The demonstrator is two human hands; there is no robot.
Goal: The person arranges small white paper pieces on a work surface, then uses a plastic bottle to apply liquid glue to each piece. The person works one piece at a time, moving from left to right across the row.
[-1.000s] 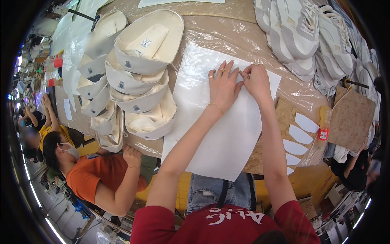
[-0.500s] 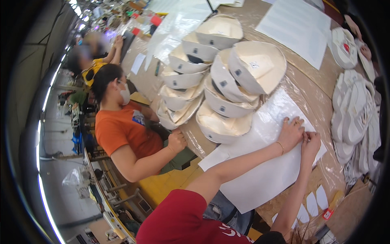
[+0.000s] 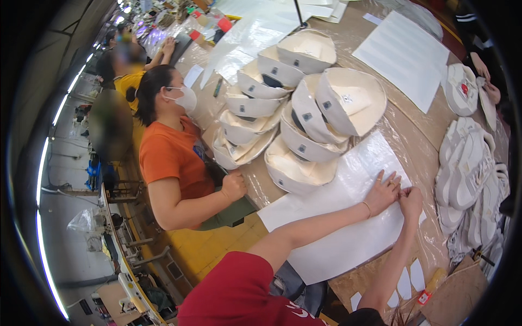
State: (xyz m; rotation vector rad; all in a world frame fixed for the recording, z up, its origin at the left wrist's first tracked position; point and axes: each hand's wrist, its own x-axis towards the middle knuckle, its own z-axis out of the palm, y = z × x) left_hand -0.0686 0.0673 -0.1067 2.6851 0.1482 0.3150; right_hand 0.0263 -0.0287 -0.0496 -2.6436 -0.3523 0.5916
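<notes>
A large white sheet point(image 3: 348, 239), glossy in places, lies on the table in front of me. My left hand point(image 3: 384, 192), with a ring and a thin bracelet, rests flat on its far right part, fingers stretched out and apart. Beside it, almost touching its fingertips, my right hand point(image 3: 411, 202) has its fingers pinched together near the sheet's right edge. What is between those fingers is too small to make out. Just beyond the sheet stand stacks of cream, cap-shaped fabric pieces point(image 3: 352, 103), each with a small dark square on its outer band.
White shoes point(image 3: 467, 163) are piled at the right. Small white rounded cut-outs point(image 3: 404, 283) lie by my right forearm, near a yellow-handled tool point(image 3: 433, 282). Another white sheet point(image 3: 402, 57) lies farther back. A co-worker in an orange shirt point(image 3: 171, 155) sits at the left; another person's hands point(image 3: 481, 70) show far right.
The whole view has shifted slightly. My left hand's fingers are spread wider on the sheet, and my right hand stays pinched beside it. The co-worker's head shows more upright.
</notes>
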